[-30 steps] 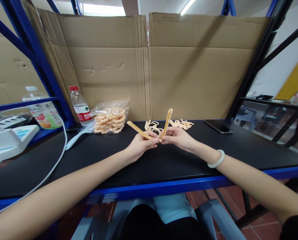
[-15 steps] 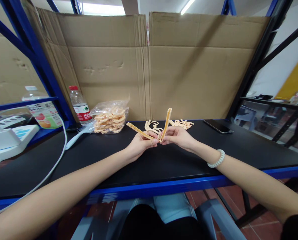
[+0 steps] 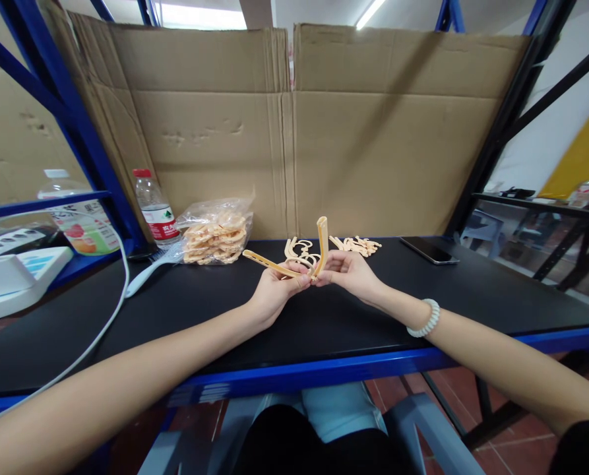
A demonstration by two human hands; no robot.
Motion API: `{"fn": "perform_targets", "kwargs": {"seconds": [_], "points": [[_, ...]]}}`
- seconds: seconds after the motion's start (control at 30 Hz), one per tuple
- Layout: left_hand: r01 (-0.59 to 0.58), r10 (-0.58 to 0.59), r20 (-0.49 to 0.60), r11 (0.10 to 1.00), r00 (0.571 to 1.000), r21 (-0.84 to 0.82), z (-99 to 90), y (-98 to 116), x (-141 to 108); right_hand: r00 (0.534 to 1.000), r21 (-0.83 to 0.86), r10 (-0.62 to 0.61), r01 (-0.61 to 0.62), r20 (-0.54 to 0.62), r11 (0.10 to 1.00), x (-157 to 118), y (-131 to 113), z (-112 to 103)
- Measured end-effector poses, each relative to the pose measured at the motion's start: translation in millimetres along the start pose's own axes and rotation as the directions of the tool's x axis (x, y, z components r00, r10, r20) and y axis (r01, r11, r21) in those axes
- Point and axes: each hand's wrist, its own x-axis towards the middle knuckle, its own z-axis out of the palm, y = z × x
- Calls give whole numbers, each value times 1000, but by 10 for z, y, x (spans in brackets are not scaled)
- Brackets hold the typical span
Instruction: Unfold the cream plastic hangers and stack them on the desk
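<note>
Close together above the middle of the black table, my left hand [image 3: 277, 290] and my right hand [image 3: 351, 274] pinch a tan, V-shaped grooved strip piece. Its left arm [image 3: 262, 260] slants out over my left hand and its right arm [image 3: 322, 241] stands nearly upright beside my right fingers. Both hands grip near the low point of the V, where the fingertips partly hide the join. Just behind them lie curved pale pieces [image 3: 301, 249], partly covered by the hands. A small heap of pale pieces [image 3: 361, 246] lies behind my right hand.
At the back left stand a clear bag of tan pieces [image 3: 216, 236], a red-capped bottle [image 3: 156, 210] and a light-blue handled tool [image 3: 150, 274]. A phone [image 3: 429, 250] lies right. A white cable [image 3: 119, 310] crosses the left side. Cardboard [image 3: 215, 145] walls the back.
The V-shaped piece has turned a little: its right arm is more upright and its left arm's end sits lower. Both hands keep their hold in nearly the same spot.
</note>
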Motion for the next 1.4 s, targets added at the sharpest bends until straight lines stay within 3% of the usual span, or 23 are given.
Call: {"fn": "perform_targets", "kwargs": {"seconds": [0.33, 0.6, 0.7, 0.8, 0.93, 1.03, 1.1, 1.17, 1.27, 1.4], "points": [[40, -45, -54, 995, 997, -94, -5, 0, 12, 982, -148, -175, 163, -69, 975, -54, -9, 101], [53, -53, -92, 999, 994, -1, 12, 21, 28, 992, -90, -101, 93, -78, 992, 5, 24, 94], [70, -63, -127, 996, 990, 49, -11, 50, 44, 996, 14, -15, 16, -86, 1000, 56, -31, -57], [114, -101, -175, 991, 979, 67, -58, 96, 89, 997, 73, 73, -71, -19, 995, 102, -103, -344], [201, -181, -199, 976, 963, 85, -182, 207, 195, 990, -71, 138, -136, 26, 988, 133, -189, -748], [242, -229, -90, 952, 969, 186, -348, 330, 291, 990, -252, 140, -135, 3, 958, 133, -239, -932], [210, -240, 40, 908, 970, 362, -470, 410, 351, 990, -388, 139, -120, 21, 914, 132, -258, -986], [74, -180, 129, 815, 975, 575, -571, 476, 400, 988, -494, 143, -97, 56, 864, 134, -260, -1001], [-174, -69, 254, 558, 965, 812, -649, 537, 440, 982, -589, 151, -58, 112, 806, 143, -235, -995], [-371, -63, 390, 203, 919, 906, -663, 556, 431, 978, -717, 140, 13, 153, 697, 161, -165, -1009]]}}
